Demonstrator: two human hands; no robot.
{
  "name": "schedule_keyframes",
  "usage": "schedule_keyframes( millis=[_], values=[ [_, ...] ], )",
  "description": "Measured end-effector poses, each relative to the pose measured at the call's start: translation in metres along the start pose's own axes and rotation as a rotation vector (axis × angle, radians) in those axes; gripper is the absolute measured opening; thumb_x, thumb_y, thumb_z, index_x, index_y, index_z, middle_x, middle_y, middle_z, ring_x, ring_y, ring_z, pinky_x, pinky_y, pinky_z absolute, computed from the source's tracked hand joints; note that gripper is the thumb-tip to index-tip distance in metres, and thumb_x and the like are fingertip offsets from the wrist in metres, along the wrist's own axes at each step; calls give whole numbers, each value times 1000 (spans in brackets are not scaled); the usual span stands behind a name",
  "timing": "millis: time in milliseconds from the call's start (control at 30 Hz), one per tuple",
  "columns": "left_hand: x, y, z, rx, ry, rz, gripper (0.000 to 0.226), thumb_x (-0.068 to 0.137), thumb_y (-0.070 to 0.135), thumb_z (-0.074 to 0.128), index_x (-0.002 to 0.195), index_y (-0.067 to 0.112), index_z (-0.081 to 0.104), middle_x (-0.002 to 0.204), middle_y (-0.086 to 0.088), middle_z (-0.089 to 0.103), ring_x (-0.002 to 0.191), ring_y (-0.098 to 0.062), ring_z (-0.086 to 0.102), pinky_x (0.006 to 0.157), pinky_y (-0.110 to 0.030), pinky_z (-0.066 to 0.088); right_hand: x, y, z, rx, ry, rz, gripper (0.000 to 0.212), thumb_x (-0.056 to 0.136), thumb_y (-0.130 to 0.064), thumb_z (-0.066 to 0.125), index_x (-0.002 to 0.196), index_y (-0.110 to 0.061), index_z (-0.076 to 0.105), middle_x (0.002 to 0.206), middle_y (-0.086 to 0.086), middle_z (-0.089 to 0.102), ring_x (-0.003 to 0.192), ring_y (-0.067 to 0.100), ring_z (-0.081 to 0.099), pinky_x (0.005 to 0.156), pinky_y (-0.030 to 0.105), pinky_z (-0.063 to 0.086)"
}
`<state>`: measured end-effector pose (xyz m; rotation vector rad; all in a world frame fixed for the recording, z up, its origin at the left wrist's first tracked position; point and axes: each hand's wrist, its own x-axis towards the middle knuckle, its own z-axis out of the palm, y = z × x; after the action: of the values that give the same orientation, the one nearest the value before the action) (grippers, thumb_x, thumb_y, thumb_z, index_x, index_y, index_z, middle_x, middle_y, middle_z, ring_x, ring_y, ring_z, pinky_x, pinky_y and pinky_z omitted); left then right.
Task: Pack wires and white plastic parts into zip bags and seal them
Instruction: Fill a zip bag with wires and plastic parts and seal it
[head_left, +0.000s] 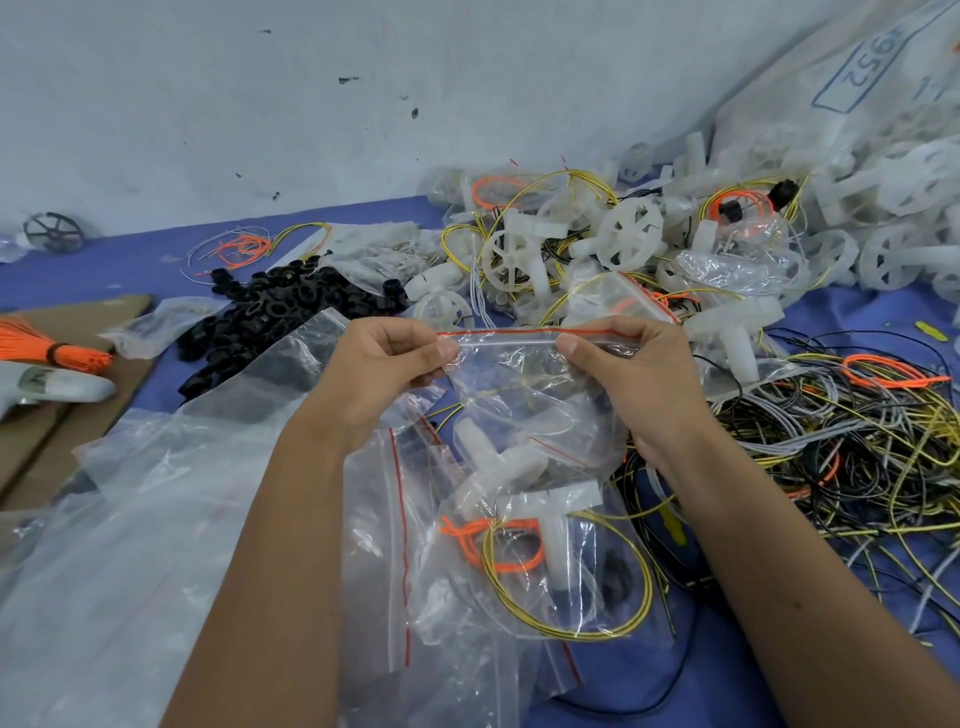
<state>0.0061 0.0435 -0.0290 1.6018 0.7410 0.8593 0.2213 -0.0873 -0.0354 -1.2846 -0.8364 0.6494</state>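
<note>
Filled bags (545, 566) nearest, both hands' fingers (441, 349) pinching zip bag (519, 384) strip ends

A blue-covered desk (857, 322) carries a heap of small black plastic rings (270, 317) at left centre, with flat brown cardboard sheets (62, 395) and a tied bundle of orange wires (47, 348) beside it. White plastic wheel-shaped parts (628, 234) pile up at the back right. Loose yellow, black and grey wires (852, 447) tangle at right. Clear zip bags with red strips (374, 545) lie in front.

Zip bag (519, 374) clear, red strip; tablecloth (130, 270) blue.
</note>
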Motion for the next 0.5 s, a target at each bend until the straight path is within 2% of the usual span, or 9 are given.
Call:
schedule_keyframes(
  millis=[133, 300, 400, 500],
  values=[
    [-1, 3, -1, 0, -28, 81, 11, 75, 18, 78, 81, 9, 78, 73, -3, 76, 66, -10, 67, 69, -20, 56, 1, 1, 0, -1, -11, -7, 7, 82, -10, 83, 87, -8, 78, 69, 1, 75, 58, 9, 66, 56, 17, 50],
    [0, 2, 1, -21, -29, 111, 8, 79, 12, 76, 81, 5, 73, 74, -4, 74, 69, -11, 67, 72, -22, 56, 2, 2, -1, 4, -10, 2, 7, 81, -12, 83, 86, -10, 79, 67, 1, 74, 54, 8, 64, 53, 16, 48],
    [0, 1, 4, -27, -58, 85, 15, 80, 20, 77, 89, 7, 76, 81, -6, 76, 73, -14, 67, 76, -27, 58, 1, 0, -1, 3, -20, -2, 6, 81, -13, 84, 85, -12, 79, 70, 3, 76, 57, 9, 66, 56, 16, 50],
    [0, 2, 10, 17, -69, 134, 13, 79, 20, 78, 85, 9, 77, 78, -5, 76, 70, -13, 68, 71, -23, 57, 0, -1, -1, -7, -43, -8, 5, 80, -13, 84, 81, -16, 80, 73, 5, 77, 62, 11, 69, 60, 17, 53]
  ],
)
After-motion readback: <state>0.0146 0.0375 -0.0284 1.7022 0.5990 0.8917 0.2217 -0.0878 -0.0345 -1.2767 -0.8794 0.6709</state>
